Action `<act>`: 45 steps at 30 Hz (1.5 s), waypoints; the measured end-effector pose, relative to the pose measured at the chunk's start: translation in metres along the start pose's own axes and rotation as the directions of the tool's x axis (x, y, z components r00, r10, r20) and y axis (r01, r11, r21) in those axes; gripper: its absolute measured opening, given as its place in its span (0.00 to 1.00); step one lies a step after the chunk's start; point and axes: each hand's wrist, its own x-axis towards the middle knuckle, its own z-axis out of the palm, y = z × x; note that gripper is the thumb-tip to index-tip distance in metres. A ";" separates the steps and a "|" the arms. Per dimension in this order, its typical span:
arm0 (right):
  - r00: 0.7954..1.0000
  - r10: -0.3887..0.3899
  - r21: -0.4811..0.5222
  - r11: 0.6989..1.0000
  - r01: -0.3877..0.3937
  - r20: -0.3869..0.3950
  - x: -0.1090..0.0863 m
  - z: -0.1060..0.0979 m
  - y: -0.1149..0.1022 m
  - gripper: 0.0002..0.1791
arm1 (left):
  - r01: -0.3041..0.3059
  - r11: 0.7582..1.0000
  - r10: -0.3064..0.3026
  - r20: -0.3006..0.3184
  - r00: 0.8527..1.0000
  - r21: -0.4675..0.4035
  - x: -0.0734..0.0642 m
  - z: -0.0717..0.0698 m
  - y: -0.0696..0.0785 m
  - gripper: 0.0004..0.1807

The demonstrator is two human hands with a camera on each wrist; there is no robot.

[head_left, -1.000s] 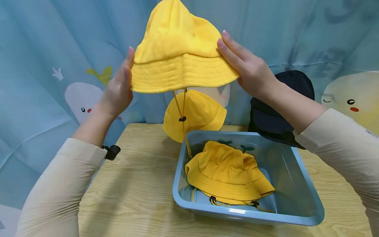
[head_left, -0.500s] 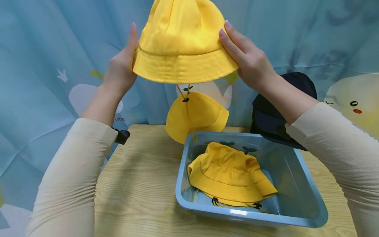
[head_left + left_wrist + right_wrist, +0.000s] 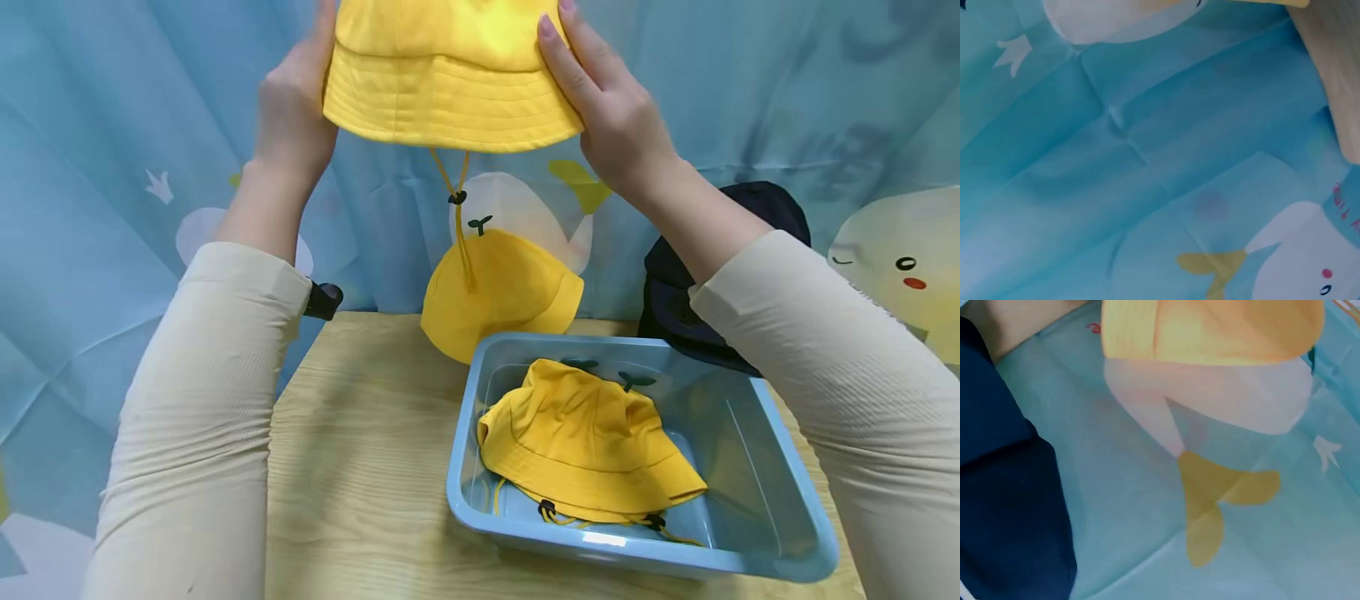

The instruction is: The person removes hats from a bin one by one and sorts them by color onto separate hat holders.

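Observation:
A yellow bucket hat (image 3: 450, 92) is held up brim down in front of the curtain, its crown cut off by the top of the head view. My left hand (image 3: 292, 108) grips its left side, and the fingertips there are partly hidden or out of frame. On the other side my right hand (image 3: 618, 117) holds the hat, with fingers lying along the crown and brim. A yellow chin cord (image 3: 459, 229) with a black toggle (image 3: 457, 197) dangles below. Another yellow bucket hat (image 3: 585, 442) lies slumped inside the blue tub (image 3: 795, 475), cords beneath it.
Behind the tub, a third yellow hat (image 3: 502, 292) with a small green sprout leans near the table's back edge. A dark cap (image 3: 667, 292) stands at the tub's back right corner. The blue printed curtain (image 3: 187, 92) hangs close behind the wooden table (image 3: 360, 467).
Both hands have raised the hat, so its crown has passed out of the top of the head view. The cord has swung upward with it, uncovering more of the hat behind.

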 end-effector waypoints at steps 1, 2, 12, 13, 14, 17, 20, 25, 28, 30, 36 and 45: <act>1.000 0.003 -0.004 1.000 -0.003 0.009 -0.001 0.001 0.000 0.21 | 0.023 1.000 -0.023 0.019 1.000 -0.001 -0.002 0.001 -0.001 0.24; 1.000 0.004 -0.006 1.000 -0.004 0.015 -0.003 0.004 0.000 0.21 | 0.048 0.999 -0.048 0.037 0.998 -0.001 -0.004 0.003 -0.003 0.24; 0.993 -0.017 0.030 0.999 0.014 0.116 -0.063 0.020 0.004 0.24 | 0.093 0.993 -0.089 0.047 0.995 -0.068 -0.061 0.065 -0.009 0.26; 0.990 -0.018 0.029 0.999 0.014 0.137 -0.070 0.022 0.004 0.25 | 0.098 0.992 -0.096 0.034 0.995 -0.079 -0.069 0.072 -0.007 0.26; 0.987 -0.021 0.025 1.000 0.017 0.157 -0.077 0.024 0.004 0.25 | 0.106 0.990 -0.104 0.019 0.994 -0.096 -0.077 0.080 -0.005 0.26; 0.977 -0.045 0.015 0.999 0.042 0.209 -0.096 0.031 0.002 0.25 | 0.123 0.985 -0.124 -0.003 0.992 -0.125 -0.096 0.099 0.003 0.25; 0.961 -0.078 0.053 0.996 0.066 0.265 -0.111 0.040 -0.001 0.31 | 0.153 0.978 -0.150 0.029 0.988 -0.144 -0.114 0.115 0.009 0.24; 0.917 -0.131 0.144 0.986 0.081 0.377 -0.129 0.052 -0.005 0.44 | 0.280 0.947 -0.256 0.157 0.954 -0.155 -0.144 0.131 0.011 0.24; 0.890 -0.129 0.153 0.986 0.068 0.436 -0.133 0.051 -0.007 0.47 | 0.355 0.925 -0.313 0.259 0.914 -0.133 -0.157 0.138 0.012 0.24; 0.856 -0.089 0.134 0.991 0.023 0.509 -0.133 0.049 -0.010 0.48 | 0.380 0.920 -0.333 0.314 0.889 -0.098 -0.163 0.142 0.013 0.25; 0.683 0.026 -0.049 0.999 0.015 0.730 -0.130 0.051 -0.033 0.39 | 0.233 0.967 -0.205 0.239 0.949 -0.099 -0.178 0.139 0.027 0.39; 0.737 0.045 -0.254 0.951 0.174 0.675 -0.122 0.054 -0.057 0.32 | 0.021 0.993 0.005 0.211 0.977 -0.117 -0.181 0.124 0.030 0.31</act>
